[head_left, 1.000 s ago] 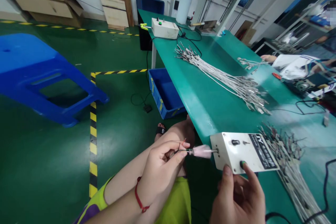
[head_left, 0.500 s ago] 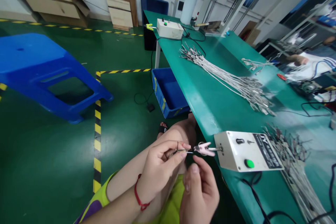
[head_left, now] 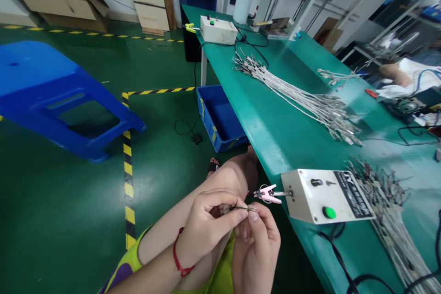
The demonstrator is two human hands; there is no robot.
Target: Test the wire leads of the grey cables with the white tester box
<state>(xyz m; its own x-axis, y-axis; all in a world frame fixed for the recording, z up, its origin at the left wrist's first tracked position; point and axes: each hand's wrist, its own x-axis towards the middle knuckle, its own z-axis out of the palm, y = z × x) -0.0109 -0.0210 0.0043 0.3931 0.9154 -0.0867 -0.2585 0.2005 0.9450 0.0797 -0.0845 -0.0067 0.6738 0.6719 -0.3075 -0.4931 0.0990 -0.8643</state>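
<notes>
Above my lap, my left hand (head_left: 210, 223) pinches several thin dark wires (head_left: 237, 207) between thumb and fingers. My right hand (head_left: 257, 234) meets it from the right, its thumb and forefinger closed on the wire ends. The rest of the wires is hidden by my fingers. Just beyond my hands, a pink clip (head_left: 268, 194) sticks out on a metal shaft from a white box (head_left: 310, 200) with a green button and a black knob. The clip stands apart from the wires in my fingers.
The green table (head_left: 268, 142) carries a bundle of grey cables (head_left: 299, 96), a second bundle (head_left: 389, 220) and another white box (head_left: 218, 31). A blue crate (head_left: 223, 119) sits below the table edge. A blue stool (head_left: 69, 96) stands left. Another person's arm (head_left: 396, 75) shows far right.
My right hand has moved up and left and closed on the wire ends. The wires, near the clip's tip before, are now lower and away from it. The view has shifted slightly.
</notes>
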